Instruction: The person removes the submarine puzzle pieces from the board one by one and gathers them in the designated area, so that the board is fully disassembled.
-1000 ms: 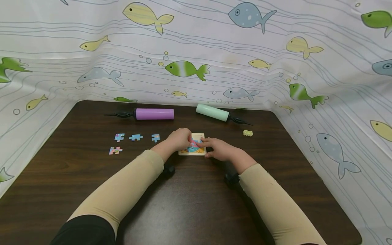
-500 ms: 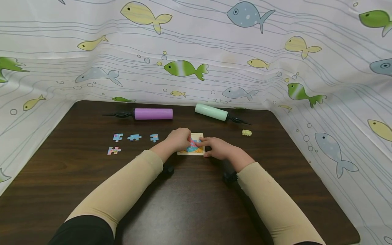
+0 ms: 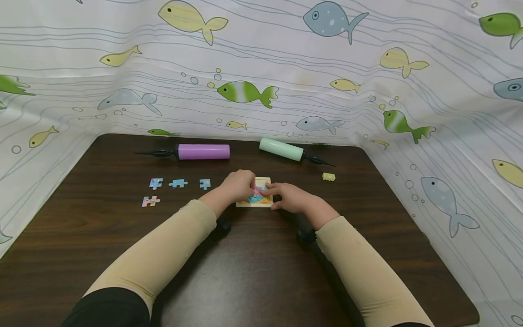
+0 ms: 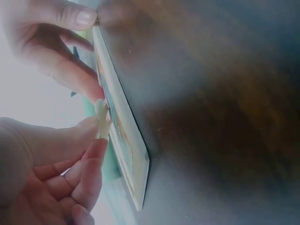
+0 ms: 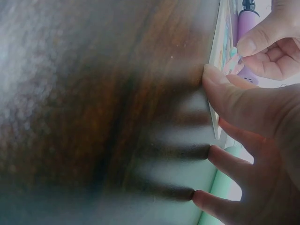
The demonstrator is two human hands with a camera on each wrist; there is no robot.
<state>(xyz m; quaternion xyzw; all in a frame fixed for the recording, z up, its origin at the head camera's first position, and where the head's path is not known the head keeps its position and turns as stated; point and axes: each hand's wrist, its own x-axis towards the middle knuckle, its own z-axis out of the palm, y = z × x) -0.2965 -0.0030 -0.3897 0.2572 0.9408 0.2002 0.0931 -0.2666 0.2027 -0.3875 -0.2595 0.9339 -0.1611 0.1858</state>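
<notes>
A creased white cloth backdrop [image 3: 261, 59], printed with fish and thin wavy lines, rises behind a smooth, dark, wood-grained worktop [image 3: 253, 272]; with the puzzle board [image 3: 255, 205] as clock centre in the head view, a purple cylinder [image 3: 203, 151] with a tapered black end lies toward ten o'clock, and a mint cylinder [image 3: 282, 149], likewise black-ended, toward one; the left hand [image 3: 238, 185], at ten, has its grip pinched on a thin puzzle piece [image 4: 103, 124]; the right hand [image 3: 289, 198], at three, has its fingers extended and spread, grasping nothing, thumb at the board's edge, two fingertips on the worktop; the board is flat and rectangular, pale-rimmed around a multicoloured picture; four loose puzzle pieces [image 3: 178, 183], flat and knobbed, lie toward nine; the held piece stands tilted at the board's face, contact uncertain; smallest, a pale-yellow block [image 3: 328, 176], bumpy in outline, lies between two and three.
</notes>
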